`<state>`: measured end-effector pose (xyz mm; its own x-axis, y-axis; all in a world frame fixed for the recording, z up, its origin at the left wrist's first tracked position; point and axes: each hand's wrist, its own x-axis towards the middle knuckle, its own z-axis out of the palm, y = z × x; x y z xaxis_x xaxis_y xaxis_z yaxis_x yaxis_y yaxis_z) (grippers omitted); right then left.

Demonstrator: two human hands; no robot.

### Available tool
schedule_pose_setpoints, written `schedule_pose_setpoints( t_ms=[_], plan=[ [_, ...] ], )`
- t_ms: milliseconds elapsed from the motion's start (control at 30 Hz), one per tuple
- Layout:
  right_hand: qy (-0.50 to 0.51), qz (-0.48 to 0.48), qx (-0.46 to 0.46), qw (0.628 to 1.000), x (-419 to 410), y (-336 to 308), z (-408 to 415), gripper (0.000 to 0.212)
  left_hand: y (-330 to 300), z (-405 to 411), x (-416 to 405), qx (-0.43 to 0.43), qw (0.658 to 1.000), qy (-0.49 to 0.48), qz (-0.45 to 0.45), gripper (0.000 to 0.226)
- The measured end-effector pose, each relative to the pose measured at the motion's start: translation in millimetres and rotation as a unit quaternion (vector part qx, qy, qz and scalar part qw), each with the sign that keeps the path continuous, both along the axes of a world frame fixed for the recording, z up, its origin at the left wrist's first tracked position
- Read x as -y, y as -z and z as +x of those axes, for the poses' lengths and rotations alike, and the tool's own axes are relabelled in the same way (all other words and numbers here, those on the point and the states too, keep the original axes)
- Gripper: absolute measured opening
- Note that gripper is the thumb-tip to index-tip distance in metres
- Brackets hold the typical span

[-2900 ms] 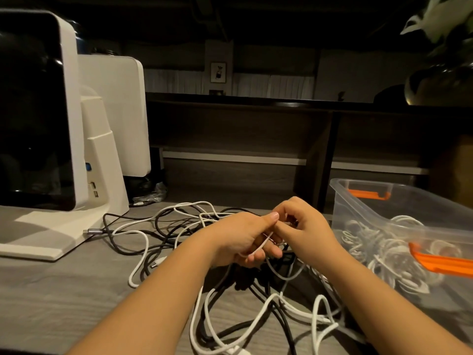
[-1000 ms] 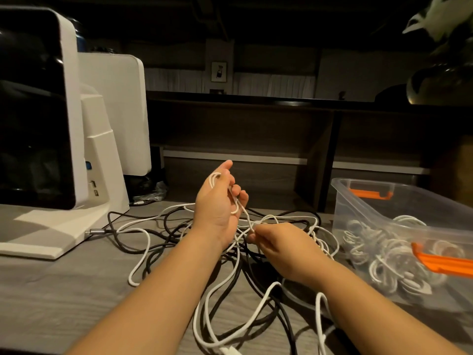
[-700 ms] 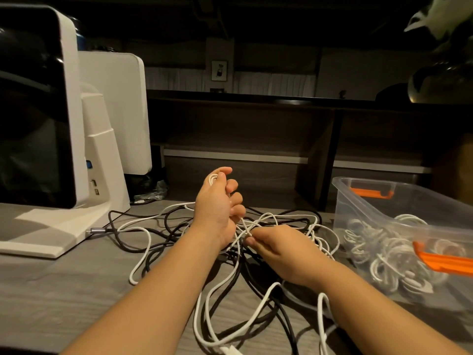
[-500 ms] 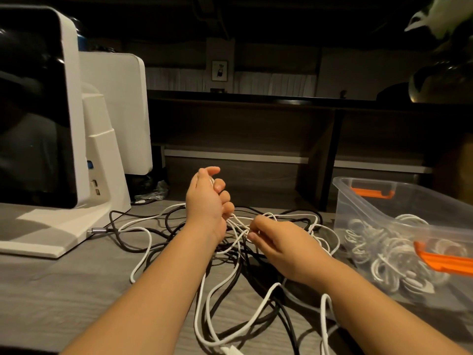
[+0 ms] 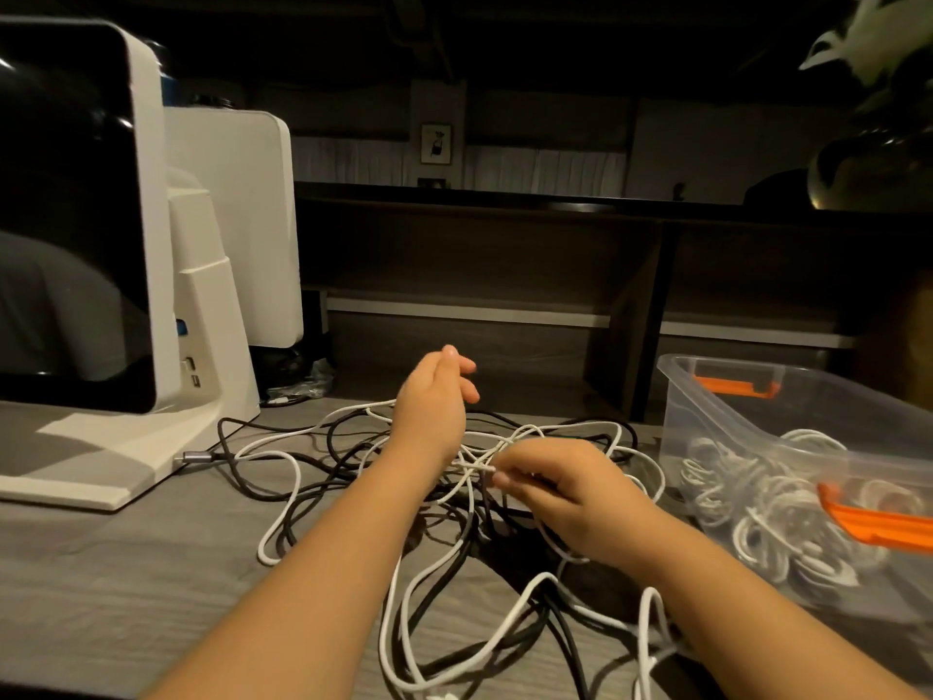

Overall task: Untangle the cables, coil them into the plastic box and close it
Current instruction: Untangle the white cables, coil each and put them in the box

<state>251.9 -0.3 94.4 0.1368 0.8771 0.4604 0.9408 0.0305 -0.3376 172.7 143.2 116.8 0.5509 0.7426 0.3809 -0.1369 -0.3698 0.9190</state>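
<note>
A tangle of white and black cables [image 5: 469, 527] sprawls across the grey desk [image 5: 101, 588] in front of me. My right hand [image 5: 570, 502] hovers low over its middle and pinches a thin white cable [image 5: 479, 466] between thumb and fingertips. That strand runs left and disappears behind my left wrist. My left hand [image 5: 434, 396] is raised above the far side of the tangle with fingers loosely curled and its palm turned away, so I cannot see whether it holds cable. At the right stands the clear plastic box [image 5: 707, 426], lidless, with coiled white cables [image 5: 757, 507] inside.
A white screen terminal [image 5: 151, 245] on a broad base fills the left, a second white unit [image 5: 237, 219] behind it. A grey plug [image 5: 194, 454] lies by the base. The box has orange latches [image 5: 878, 522]. A dark shelf unit [image 5: 505, 275] backs the desk.
My hands, close together at first, moved apart. The left hand lifted with white cable looped on its fingers; that loop no longer shows. The right hand stays low, pinching the strand.
</note>
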Motion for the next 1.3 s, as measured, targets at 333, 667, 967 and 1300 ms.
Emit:
schedule_pose_setpoints(
  t_ms=[333,667,967,1300],
  plan=[
    [0.092,0.186,-0.093,0.974,-1.1,-1.2,0.0,0.015,-2.0,-13.5,18.2,-0.181,0.901,0.350,-0.183,0.053],
    [0.146,0.190,-0.158,0.958,-2.4,-2.7,3.0,0.019,1.9,-13.1,22.5,-0.213,0.895,0.359,-0.155,0.048],
    [0.070,0.198,-0.279,0.937,0.6,-2.2,4.9,0.020,1.7,-16.4,16.1,-0.198,0.853,0.438,-0.203,0.040],
    [0.124,0.135,-0.265,0.947,2.2,-2.4,9.0,0.018,4.2,-6.0,21.8,-0.131,0.935,0.322,-0.068,0.030]
  ],
)
